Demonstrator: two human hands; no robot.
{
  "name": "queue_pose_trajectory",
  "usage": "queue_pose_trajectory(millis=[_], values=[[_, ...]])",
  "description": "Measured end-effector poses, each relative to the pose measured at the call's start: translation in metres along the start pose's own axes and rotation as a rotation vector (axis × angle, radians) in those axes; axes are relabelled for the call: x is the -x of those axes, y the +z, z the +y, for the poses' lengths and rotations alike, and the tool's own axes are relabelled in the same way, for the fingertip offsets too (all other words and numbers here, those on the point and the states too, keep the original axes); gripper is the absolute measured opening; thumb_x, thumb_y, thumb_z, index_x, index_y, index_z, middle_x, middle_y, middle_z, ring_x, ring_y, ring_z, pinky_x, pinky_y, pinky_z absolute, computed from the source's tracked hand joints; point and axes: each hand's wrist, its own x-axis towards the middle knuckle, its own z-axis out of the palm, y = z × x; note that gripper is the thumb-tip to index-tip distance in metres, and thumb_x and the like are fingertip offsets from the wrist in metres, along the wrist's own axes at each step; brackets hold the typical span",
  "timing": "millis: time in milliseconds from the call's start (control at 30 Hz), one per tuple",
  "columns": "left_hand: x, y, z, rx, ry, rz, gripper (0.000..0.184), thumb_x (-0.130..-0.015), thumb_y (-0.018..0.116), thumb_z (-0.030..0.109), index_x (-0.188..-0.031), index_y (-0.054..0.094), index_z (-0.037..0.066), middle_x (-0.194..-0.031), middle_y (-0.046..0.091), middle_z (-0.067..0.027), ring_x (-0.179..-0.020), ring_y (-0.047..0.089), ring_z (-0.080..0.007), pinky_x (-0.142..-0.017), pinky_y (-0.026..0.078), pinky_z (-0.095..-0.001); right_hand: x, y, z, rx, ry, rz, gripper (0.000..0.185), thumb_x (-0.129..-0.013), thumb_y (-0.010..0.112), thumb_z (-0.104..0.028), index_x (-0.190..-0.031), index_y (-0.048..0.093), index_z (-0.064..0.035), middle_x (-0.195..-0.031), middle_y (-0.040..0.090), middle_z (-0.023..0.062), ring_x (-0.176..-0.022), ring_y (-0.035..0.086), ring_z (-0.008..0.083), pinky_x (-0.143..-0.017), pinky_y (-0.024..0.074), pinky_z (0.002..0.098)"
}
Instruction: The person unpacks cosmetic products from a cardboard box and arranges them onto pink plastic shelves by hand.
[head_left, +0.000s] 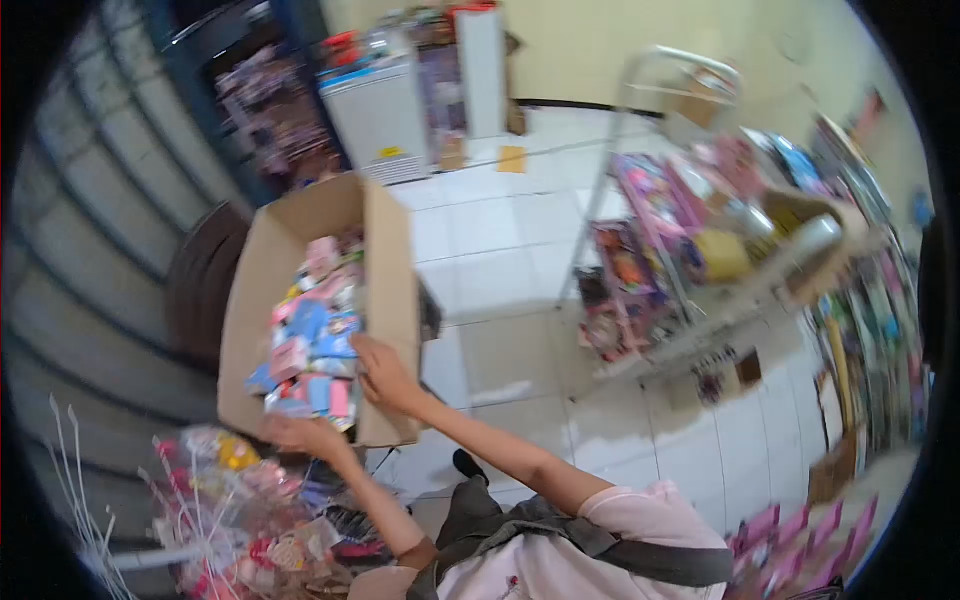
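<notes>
A large open cardboard box [392,300] stands left of the middle, filled with small pink, blue and white packaged items [310,325]. Over the box's right side is my right hand [388,375], its fingertips against the items near the inner wall. At the near end of the box, my left hand [303,436] lies low beside the items and the near edge. Both hands are blurred, and I cannot make out whether either one grips an item.
A metal ladder [612,150] and a rack of packaged goods [650,240] stand at the right. Plastic-wrapped goods [250,520] and thin white rods [75,470] are at the lower left. A white cabinet [380,120] is beyond the box.
</notes>
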Motion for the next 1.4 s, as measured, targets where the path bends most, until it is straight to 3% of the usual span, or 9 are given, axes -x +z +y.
queue_pose_trajectory(millis=[100, 233, 367, 500, 767, 1000, 1033, 1100, 1400], values=[[0.003, -0.001, 0.001, 0.130, 0.053, 0.318, 0.056, -0.071, 0.045, 0.011, -0.118, 0.021, -0.006, -0.120, 0.021, -0.0252, -0.113, 0.017, -0.0391, -0.092, 0.016, -0.0478, 0.102, -0.063, 0.003, 0.016, 0.157, -0.080, 0.053, -0.068, 0.052, -0.010, -0.114, 0.028, 0.0035, -0.113, 0.034, 0.0207, -0.103, 0.035, 0.0323, -0.087, 0.0285, 0.0377], [0.052, -0.032, 0.029, 0.472, 0.192, 0.366, 0.050, -0.076, 0.046, 0.019, -0.116, 0.027, -0.005, -0.116, 0.030, -0.0238, -0.112, 0.021, -0.0359, -0.091, 0.021, -0.0431, 0.305, -0.149, 0.010, 0.220, 0.699, 0.113, 0.053, -0.066, 0.052, -0.007, -0.113, 0.029, 0.0041, -0.109, 0.034, 0.0249, -0.100, 0.036, 0.0364, -0.087, 0.0282, 0.0374], [0.221, -0.096, 0.127, 1.002, 0.391, -0.139, 0.051, -0.076, 0.049, 0.023, -0.115, 0.029, -0.002, -0.116, 0.031, -0.0211, -0.108, 0.029, -0.0315, -0.090, 0.021, -0.0395, 0.456, -0.242, -0.037, 0.415, 1.066, 0.384, 0.048, -0.067, 0.053, -0.010, -0.109, 0.033, 0.0010, -0.102, 0.039, 0.0206, -0.088, 0.044, 0.0311, -0.077, 0.0383, 0.0330], [0.408, -0.147, 0.171, 1.281, 0.848, -1.000, 0.054, -0.075, 0.052, 0.022, -0.116, 0.027, -0.002, -0.117, 0.028, -0.0197, -0.109, 0.027, -0.0315, -0.091, 0.020, -0.0402, 0.542, -0.318, -0.096, 0.558, 1.340, 0.746, 0.039, -0.067, 0.052, -0.011, -0.102, 0.039, 0.0004, -0.096, 0.043, 0.0197, -0.085, 0.046, 0.0314, -0.075, 0.0386, 0.0350], [0.590, -0.287, 0.184, 1.342, 1.663, -1.355, 0.056, -0.073, 0.053, 0.021, -0.115, 0.026, -0.004, -0.121, 0.018, -0.0195, -0.111, 0.021, -0.0346, -0.091, 0.018, -0.0428, 0.612, -0.385, -0.174, 0.821, 1.465, 1.491, 0.037, -0.067, 0.053, -0.007, -0.102, 0.041, -0.0021, -0.096, 0.044, 0.0168, -0.075, 0.050, 0.0280, -0.066, 0.0416, 0.0348], [0.724, -0.284, 0.229, 1.074, 2.028, -1.437, 0.058, -0.071, 0.055, 0.019, -0.114, 0.024, -0.006, -0.118, 0.019, -0.0224, -0.109, 0.024, -0.0352, -0.090, 0.021, -0.0415, 0.663, -0.396, -0.164, 0.820, 1.701, 1.688, 0.037, -0.066, 0.055, -0.008, -0.101, 0.043, -0.0026, -0.096, 0.043, 0.0159, -0.078, 0.052, 0.0245, -0.066, 0.0435, 0.0298], [0.745, -0.290, 0.240, 1.067, 2.069, -1.453, 0.058, -0.071, 0.055, 0.019, -0.114, 0.024, -0.006, -0.118, 0.019, -0.0224, -0.109, 0.024, -0.0352, -0.090, 0.021, -0.0415, 0.668, -0.406, -0.160, 0.827, 1.717, 1.726, 0.037, -0.066, 0.055, -0.008, -0.101, 0.043, -0.0026, -0.096, 0.043, 0.0159, -0.078, 0.052, 0.0245, -0.066, 0.0435, 0.0298], [0.779, -0.315, 0.260, 0.983, 1.862, -1.944, 0.057, -0.070, 0.055, 0.016, -0.113, 0.025, -0.006, -0.114, 0.024, -0.0227, -0.103, 0.032, -0.0340, -0.086, 0.027, -0.0393, 0.678, -0.420, -0.159, 0.895, 1.776, 1.763, 0.037, -0.066, 0.054, -0.008, -0.101, 0.043, -0.0026, -0.096, 0.043, 0.0161, -0.079, 0.052, 0.0247, -0.067, 0.0436, 0.0297], [0.915, -0.447, 0.271, 1.137, 2.158, -2.100, 0.050, -0.071, 0.054, 0.013, -0.111, 0.029, -0.003, -0.109, 0.031, -0.0188, -0.092, 0.039, -0.0298, -0.078, 0.034, -0.0351, 0.695, -0.532, -0.197, 0.996, 1.654, 2.065, 0.036, -0.067, 0.053, -0.006, -0.102, 0.043, -0.0035, -0.098, 0.044, 0.0133, -0.079, 0.052, 0.0228, -0.063, 0.0453, 0.0298]])
